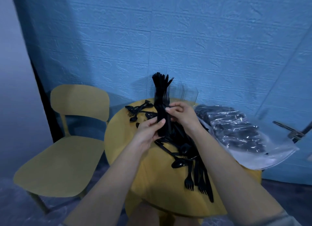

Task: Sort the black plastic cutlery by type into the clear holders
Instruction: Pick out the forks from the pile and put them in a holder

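Cutlery bundle (161, 118) stands upright in my hands above the tabletop (152, 166): my left hand (148, 131) clamps its lower end, my right hand (180, 112) pinches the middle. I should square the handles, check that all are one type, then lower them straight into a holder (189, 95) at the tabletop's far edge, clear of the loose pile (182, 146).

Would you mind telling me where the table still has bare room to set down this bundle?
The near-left of the table, between the left hand and the chair, is bare. The middle is crowded with the cutlery pile, the right with the bag, and the far-left edge holds scattered pieces.
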### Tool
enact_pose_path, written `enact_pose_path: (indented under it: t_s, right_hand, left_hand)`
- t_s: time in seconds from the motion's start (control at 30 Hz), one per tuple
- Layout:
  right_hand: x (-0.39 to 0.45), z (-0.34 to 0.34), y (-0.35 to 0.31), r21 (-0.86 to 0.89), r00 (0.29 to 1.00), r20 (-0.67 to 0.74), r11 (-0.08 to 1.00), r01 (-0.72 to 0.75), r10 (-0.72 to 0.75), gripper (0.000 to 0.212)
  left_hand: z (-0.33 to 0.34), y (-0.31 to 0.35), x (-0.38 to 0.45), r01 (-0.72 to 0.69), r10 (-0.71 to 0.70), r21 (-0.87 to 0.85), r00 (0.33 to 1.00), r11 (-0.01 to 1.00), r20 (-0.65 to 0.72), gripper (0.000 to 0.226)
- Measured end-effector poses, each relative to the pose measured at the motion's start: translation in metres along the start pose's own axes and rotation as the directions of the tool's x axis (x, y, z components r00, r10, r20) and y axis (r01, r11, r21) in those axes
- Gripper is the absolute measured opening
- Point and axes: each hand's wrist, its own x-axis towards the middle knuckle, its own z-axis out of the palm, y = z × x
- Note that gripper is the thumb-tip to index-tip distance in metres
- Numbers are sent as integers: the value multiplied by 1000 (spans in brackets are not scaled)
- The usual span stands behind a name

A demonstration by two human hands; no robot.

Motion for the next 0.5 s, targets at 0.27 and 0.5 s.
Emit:
enact_pose_path:
  t_s: [0.27, 0.5]
  right_hand:
    - [34, -14, 11, 13, 988, -62, 990, -141, 141, 17]
    - [94, -36, -4, 2, 981, -141, 991, -137, 136, 21]
  left_hand:
    - [18, 2, 48, -24, 24, 82, 1000, 996, 3, 27]
    - [38, 22, 118, -203, 197, 334, 979, 920, 53, 29]
